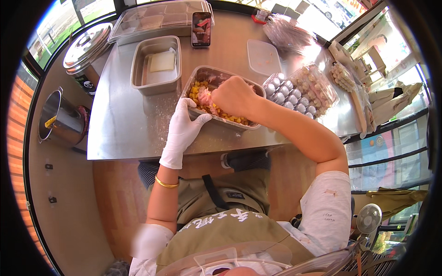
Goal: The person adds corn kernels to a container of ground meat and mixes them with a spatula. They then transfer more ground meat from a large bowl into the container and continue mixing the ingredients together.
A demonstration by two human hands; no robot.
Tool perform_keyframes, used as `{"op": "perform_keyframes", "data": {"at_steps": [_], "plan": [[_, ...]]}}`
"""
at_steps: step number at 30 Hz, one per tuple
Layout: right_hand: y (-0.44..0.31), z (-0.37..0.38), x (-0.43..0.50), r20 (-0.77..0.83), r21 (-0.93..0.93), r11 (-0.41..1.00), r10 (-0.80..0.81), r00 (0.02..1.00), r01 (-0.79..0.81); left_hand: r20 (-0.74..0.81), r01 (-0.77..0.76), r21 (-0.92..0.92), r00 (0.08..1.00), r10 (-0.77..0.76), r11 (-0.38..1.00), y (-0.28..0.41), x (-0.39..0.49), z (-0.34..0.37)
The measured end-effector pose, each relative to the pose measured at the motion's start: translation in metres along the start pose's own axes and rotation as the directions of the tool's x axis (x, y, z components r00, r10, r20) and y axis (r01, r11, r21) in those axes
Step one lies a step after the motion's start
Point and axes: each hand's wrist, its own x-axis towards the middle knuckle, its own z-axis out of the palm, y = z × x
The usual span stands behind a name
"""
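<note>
A rectangular metal pan (259, 90) stands on the table in front of me. Inside it lie yellow corn kernels (238, 119) and pink minced meat paste (204, 96). My left hand (184, 120), in a white disposable glove, grips the pan's near left corner, fingers over the rim and thumb along the near side. Bare and curled like a fist, my right hand (233, 96) is down in the pan over the mix, against the pink paste. Its fingertips are hidden, so whether it holds anything does not show.
Left of the pan stands a deeper metal pan (136, 65) holding pale square sheets (162, 62). Behind are a phone (201, 29) and a clear-lidded container (152, 20). To the right lie a plastic lid (264, 57), a silvery bumpy tray (285, 91) and a clear plastic box (314, 89).
</note>
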Motion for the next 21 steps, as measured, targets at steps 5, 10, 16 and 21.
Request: {"op": "perform_keyframes", "data": {"at_steps": [5, 10, 16, 21], "plan": [[-0.013, -0.008, -0.048, -0.015, -0.215, 0.956, -0.205, 0.979, 0.197, -0.023, -0.036, 0.012, 0.999, 0.036, 0.999, 0.003, -0.001, -0.001], [0.02, -0.045, -0.087, -0.016, -0.185, 0.98, -0.077, 0.997, 0.072, -0.013, -0.068, 0.073, 0.998, 0.069, 0.995, 0.002, 0.001, -0.005], [0.031, -0.053, -0.089, -0.078, -0.078, 0.991, -0.115, 0.99, 0.109, -0.006, -0.033, -0.079, 0.999, 0.033, 0.996, -0.012, 0.004, 0.001], [0.022, -0.006, -0.03, -0.134, -0.057, 0.992, -0.123, 0.983, 0.116, 0.021, 0.025, -0.18, 1.0, -0.021, 0.983, -0.013, 0.003, 0.002]]}}
